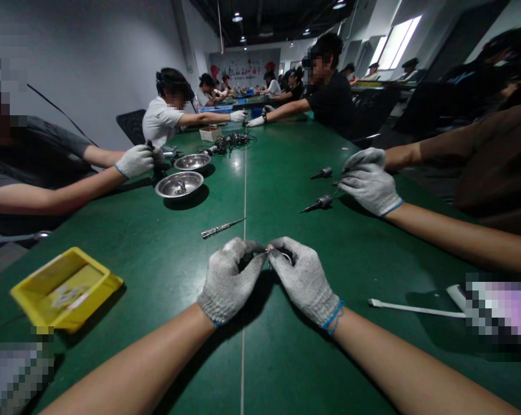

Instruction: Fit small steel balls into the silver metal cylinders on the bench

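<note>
My left hand (232, 279) and my right hand (304, 279), both in white knit gloves with darkened fingertips, meet above the green table. Thumb and forefinger of each are pinched together, tip to tip. A tiny light-coloured piece shows where the fingertips join, too small to name. Something thin and pale curves within the right hand's grip, mostly hidden by the fingers. Just beyond my left hand lies a slim screwdriver (221, 228) with a see-through handle, its tip pointing right.
A yellow bin (109, 282) with small pale parts stands left. Two metal bowls (161, 190) (177, 164) sit further back, near tangled black cables (232, 142). Two dark pointed tools (323, 202) (325, 172) lie by a co-worker's gloved hands (373, 187). A white cable (416, 309) lies right.
</note>
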Demonstrator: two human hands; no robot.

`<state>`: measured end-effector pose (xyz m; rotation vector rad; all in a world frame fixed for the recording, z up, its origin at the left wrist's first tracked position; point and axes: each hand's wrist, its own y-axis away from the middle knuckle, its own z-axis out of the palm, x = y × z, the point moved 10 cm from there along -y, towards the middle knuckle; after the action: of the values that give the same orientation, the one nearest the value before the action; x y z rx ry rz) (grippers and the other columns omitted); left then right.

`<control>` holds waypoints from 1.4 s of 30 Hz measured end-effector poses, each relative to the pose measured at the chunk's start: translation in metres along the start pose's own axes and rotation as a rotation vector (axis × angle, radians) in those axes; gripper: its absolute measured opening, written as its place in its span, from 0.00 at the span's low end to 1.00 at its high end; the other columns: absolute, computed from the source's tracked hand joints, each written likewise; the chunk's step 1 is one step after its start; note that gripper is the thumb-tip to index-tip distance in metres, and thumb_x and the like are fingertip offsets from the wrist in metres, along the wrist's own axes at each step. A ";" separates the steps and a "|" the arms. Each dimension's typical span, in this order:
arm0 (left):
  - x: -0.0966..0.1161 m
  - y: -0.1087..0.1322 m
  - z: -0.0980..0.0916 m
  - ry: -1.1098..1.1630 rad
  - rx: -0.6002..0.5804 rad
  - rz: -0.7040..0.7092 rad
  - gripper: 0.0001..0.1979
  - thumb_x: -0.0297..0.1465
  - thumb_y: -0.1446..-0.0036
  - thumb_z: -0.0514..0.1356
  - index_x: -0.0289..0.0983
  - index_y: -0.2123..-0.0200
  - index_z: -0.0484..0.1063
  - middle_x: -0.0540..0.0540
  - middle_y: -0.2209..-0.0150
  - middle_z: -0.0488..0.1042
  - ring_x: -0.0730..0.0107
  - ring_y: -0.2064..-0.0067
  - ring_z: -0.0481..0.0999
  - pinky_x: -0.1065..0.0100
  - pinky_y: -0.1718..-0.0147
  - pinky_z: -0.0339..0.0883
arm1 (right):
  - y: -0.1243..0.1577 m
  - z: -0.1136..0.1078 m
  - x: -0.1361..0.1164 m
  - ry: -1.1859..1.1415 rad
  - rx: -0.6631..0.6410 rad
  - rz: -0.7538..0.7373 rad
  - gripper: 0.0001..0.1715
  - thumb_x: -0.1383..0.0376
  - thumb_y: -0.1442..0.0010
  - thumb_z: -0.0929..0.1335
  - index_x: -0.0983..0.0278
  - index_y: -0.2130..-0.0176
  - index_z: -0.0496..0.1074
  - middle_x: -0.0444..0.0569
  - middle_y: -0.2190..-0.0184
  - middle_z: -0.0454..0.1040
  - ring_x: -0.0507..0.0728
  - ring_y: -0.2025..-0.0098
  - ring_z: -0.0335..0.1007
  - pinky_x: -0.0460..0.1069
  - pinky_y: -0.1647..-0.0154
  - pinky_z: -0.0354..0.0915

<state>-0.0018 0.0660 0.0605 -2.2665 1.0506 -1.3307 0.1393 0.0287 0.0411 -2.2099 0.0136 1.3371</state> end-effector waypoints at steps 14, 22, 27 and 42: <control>0.002 0.000 -0.004 -0.013 0.027 -0.002 0.05 0.29 0.36 0.63 0.38 0.62 0.81 0.46 0.66 0.81 0.68 0.65 0.81 0.69 0.63 0.76 | 0.001 -0.001 -0.002 -0.045 -0.005 0.003 0.12 0.59 0.34 0.65 0.62 0.64 0.76 0.48 0.71 0.80 0.57 0.70 0.76 0.49 0.68 0.71; 0.004 0.003 -0.014 -0.006 0.111 -0.001 0.04 0.28 0.37 0.64 0.38 0.63 0.81 0.49 0.68 0.80 0.70 0.68 0.80 0.70 0.66 0.73 | 0.009 0.002 -0.011 0.007 0.027 -0.135 0.31 0.75 0.50 0.64 0.62 0.46 0.71 0.54 0.50 0.80 0.61 0.47 0.78 0.56 0.41 0.72; 0.008 0.006 -0.021 0.009 0.167 0.023 0.04 0.28 0.37 0.65 0.38 0.62 0.81 0.50 0.69 0.80 0.73 0.70 0.78 0.72 0.68 0.72 | 0.009 0.012 -0.007 -0.023 -0.041 -0.137 0.30 0.73 0.46 0.66 0.61 0.44 0.73 0.53 0.48 0.81 0.61 0.45 0.79 0.56 0.40 0.72; 0.004 -0.001 -0.006 0.146 0.003 -0.254 0.06 0.30 0.40 0.65 0.38 0.65 0.84 0.48 0.70 0.83 0.67 0.69 0.82 0.69 0.71 0.73 | 0.009 0.016 -0.002 -0.060 -0.057 -0.147 0.33 0.74 0.47 0.67 0.61 0.42 0.75 0.52 0.47 0.82 0.60 0.46 0.80 0.55 0.40 0.74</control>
<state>-0.0055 0.0644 0.0661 -2.3934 0.8221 -1.6174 0.1225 0.0276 0.0333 -2.1704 -0.2081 1.3360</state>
